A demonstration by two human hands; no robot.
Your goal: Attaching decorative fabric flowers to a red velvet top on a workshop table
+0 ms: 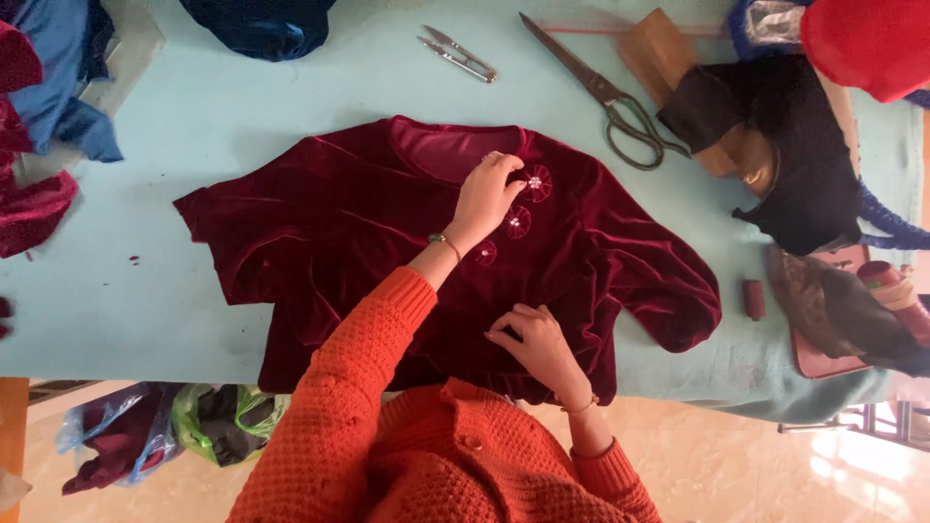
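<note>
Left hand pinching top rosette on maroon velvet top; rosettes running diagonally toward right hand, fingers curled, pressing hem.

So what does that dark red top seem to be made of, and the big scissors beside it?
The dark red top looks like velvet: a soft pile with a sheen that shifts along its folds. The left hand touches one of its round pleated rosettes. The big scissors look like dull grey metal, blades and handle loops alike.
</note>
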